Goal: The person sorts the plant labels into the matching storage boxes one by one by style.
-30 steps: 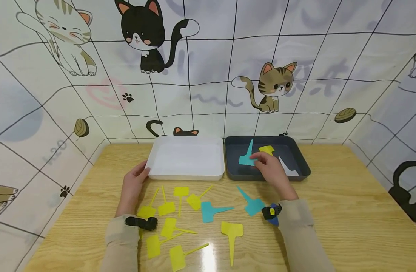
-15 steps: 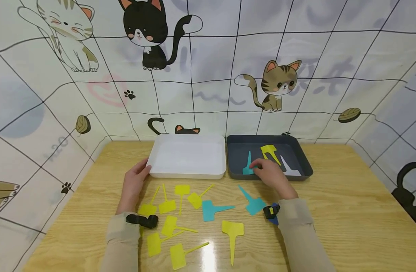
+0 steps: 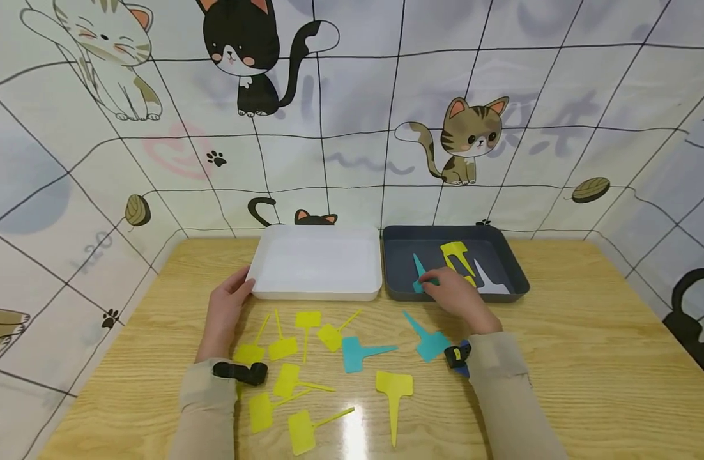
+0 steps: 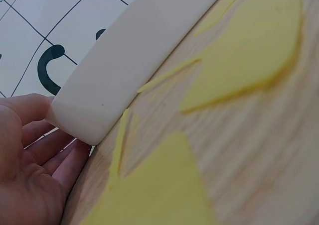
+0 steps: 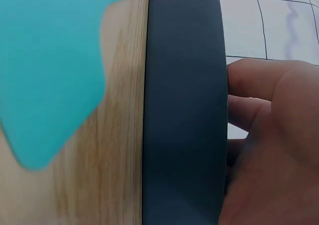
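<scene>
My left hand (image 3: pixel 224 313) grips the left front corner of a white tray (image 3: pixel 314 296), with its thumb at the rim in the left wrist view. My right hand (image 3: pixel 458 295) reaches into a dark grey tray (image 3: pixel 398 295) beside it. Its thumb and finger pinch a teal T-shaped plant label (image 3: pixel 418 268) whose stem points away from me. In the same tray lie a yellow plant label (image 3: pixel 453 247), partly behind the hand, and a white plant label (image 3: pixel 490 282). The right wrist view has the fingertips hidden behind the tray wall.
Several yellow plant labels (image 3: pixel 302 431) lie on the wooden table (image 3: pixel 588 358) in front of the trays. Two teal plant labels (image 3: pixel 352 355) are nearer the right arm, and a blue piece (image 3: pixel 462 370) shows under the right wrist. A cat-print cloth (image 3: pixel 358 160) stands behind.
My right hand has lowered the teal plant label toward the front of the dark tray, and the label has turned slightly. The left hand stays at the white tray.
</scene>
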